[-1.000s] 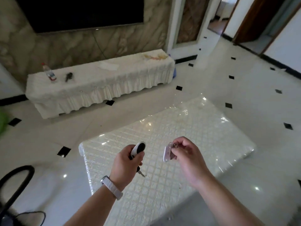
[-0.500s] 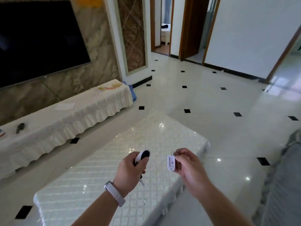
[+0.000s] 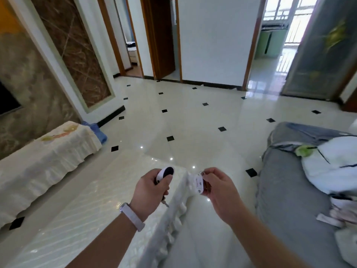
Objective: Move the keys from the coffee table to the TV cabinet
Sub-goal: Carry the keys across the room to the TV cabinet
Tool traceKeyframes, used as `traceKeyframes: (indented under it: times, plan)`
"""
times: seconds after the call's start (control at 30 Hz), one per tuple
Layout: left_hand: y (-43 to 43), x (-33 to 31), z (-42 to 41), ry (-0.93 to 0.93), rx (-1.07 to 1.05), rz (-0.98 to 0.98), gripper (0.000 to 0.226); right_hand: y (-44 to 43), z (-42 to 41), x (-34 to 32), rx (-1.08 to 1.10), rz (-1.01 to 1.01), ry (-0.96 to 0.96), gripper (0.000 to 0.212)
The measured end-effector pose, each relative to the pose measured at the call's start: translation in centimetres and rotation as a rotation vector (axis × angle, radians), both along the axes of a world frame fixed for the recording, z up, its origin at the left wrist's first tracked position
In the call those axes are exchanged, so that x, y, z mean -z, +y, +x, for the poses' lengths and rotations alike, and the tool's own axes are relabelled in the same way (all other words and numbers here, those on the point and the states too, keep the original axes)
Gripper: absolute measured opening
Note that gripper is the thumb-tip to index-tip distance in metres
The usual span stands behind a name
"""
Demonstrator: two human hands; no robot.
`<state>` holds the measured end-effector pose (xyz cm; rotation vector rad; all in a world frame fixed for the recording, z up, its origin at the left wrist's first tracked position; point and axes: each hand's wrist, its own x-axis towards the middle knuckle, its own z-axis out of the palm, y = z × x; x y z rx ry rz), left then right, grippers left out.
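Note:
My left hand [image 3: 151,192] is closed around a white and black key fob [image 3: 165,173]; a metal key [image 3: 165,202] pokes out below the fist. My right hand [image 3: 218,188] pinches a white rectangular key tag [image 3: 198,183] by its ring. Both hands hover over the right end of the coffee table [image 3: 92,215], which has a white quilted cover under clear plastic. The TV cabinet [image 3: 38,163], draped in a white frilled cloth, runs along the left wall, with only its right end in view.
A grey sofa [image 3: 286,190] with white bedding stands at the right. Glossy white floor with small black tiles [image 3: 170,138] lies between table, cabinet and sofa. A blue item [image 3: 98,130] sits at the cabinet's end. Doorways open at the back.
The view has swung to the right: the TV and most of the cabinet have slid off the left edge and the sofa has come in. Both hands keep their hold on the keys.

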<state>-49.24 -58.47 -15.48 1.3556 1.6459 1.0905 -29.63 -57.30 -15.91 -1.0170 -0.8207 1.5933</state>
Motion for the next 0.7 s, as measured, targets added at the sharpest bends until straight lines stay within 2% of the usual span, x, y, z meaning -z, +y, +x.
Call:
traceKeyframes:
  times: [0.13,0.4,0.57,0.7]
  plan:
    - [4.4,-0.2,3.6,-0.032,0.07,0.006,0.009,2.6,3.8,0.2,0.104,-0.009,0.006,0.022]
    - [15.7,2.5,7.6,-0.135,0.176,-0.022,0.015,10.9,7.8,2.7,0.23,-0.065,-0.075,0.031]
    - [26.4,3.4,8.7,-0.202,0.264,-0.034,0.017,20.3,8.5,3.4,0.339,-0.112,-0.109,0.038]
    - [34.5,3.1,8.0,-0.236,0.302,-0.042,0.015,27.5,8.0,2.5,0.377,-0.135,-0.09,0.033]
